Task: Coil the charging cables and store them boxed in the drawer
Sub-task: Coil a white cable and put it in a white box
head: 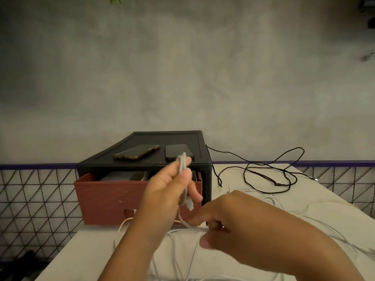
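The left hand (170, 191) is raised in front of the open red-brown drawer (109, 197), fingers and thumb curled round a folded bundle of white cable (181, 163), whose plug end hangs just below the palm. The right hand (229, 220) sits lower, just above the table (85, 246), thumb and fingertips pinching the same cable's loose run where it trails from the bundle. A black cable (274, 175) lies uncoiled, well apart to the right.
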`<action>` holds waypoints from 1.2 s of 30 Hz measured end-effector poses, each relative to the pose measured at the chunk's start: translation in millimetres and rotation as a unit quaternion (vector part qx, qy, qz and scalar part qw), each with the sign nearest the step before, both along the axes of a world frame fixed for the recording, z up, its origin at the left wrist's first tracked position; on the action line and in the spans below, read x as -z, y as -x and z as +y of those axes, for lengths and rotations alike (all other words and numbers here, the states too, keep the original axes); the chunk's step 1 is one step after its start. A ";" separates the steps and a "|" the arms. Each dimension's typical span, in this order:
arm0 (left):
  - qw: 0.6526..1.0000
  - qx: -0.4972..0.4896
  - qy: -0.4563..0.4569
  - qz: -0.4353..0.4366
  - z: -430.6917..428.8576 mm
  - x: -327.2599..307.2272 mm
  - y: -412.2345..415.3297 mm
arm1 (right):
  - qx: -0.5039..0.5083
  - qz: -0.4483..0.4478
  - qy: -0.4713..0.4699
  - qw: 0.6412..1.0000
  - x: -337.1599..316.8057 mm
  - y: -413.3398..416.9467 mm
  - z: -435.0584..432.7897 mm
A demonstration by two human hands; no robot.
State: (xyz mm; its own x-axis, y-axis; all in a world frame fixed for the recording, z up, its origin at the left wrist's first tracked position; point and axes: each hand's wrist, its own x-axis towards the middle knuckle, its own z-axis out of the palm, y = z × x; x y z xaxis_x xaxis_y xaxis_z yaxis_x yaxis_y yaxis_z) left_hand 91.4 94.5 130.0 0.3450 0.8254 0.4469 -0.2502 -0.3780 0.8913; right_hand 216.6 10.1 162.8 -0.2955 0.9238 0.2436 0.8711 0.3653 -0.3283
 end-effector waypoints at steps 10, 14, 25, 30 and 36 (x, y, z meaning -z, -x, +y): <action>0.983 0.167 0.043 0.061 -3.2 1.1 0.7 | 0.076 0.199 -0.197 0.957 -6.4 -17.8 2.0; 0.981 0.186 0.018 0.047 -2.3 0.1 5.2 | 0.112 0.228 -0.257 0.932 -7.7 -30.4 1.5; 0.971 0.143 0.136 -0.138 -0.3 -8.0 9.3 | 0.232 0.118 -0.118 0.958 6.2 -47.0 15.1; 0.936 0.206 0.200 -0.202 6.7 -5.2 9.6 | 0.210 0.202 -0.119 0.949 9.4 -42.4 22.5; 0.909 0.230 0.262 -0.229 1.1 -5.7 1.4 | 0.164 0.443 -0.145 0.870 9.1 -29.7 29.9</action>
